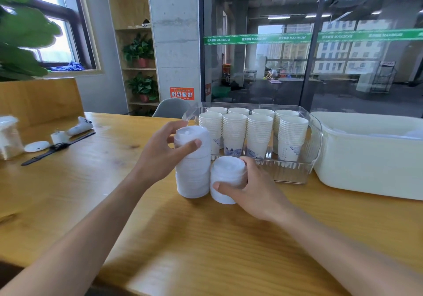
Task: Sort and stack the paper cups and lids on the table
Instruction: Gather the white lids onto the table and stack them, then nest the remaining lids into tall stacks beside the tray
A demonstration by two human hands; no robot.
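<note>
Daylit window (57, 28), wooden shelf (135, 44) of potted plants, concrete pillar (176, 32), glass partition (320, 44).

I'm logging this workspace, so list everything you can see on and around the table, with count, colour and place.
Tall lid stack: one, white, table centre, under left hand.
Short lid stack: one, white, beside the tall one, in right hand.
Cup stacks: eight, white with blue print, inside clear bin.
Clear bin: one, transparent, behind the lids.
Tub: one, cream, right.
Watch: one, black, left.
Controller: one, white, left.
Table: one, wooden.
Potted plants: two, green, shelf.
Left hand: gripping the tall stack's top.
Right hand: wrapped round the short stack.
</note>
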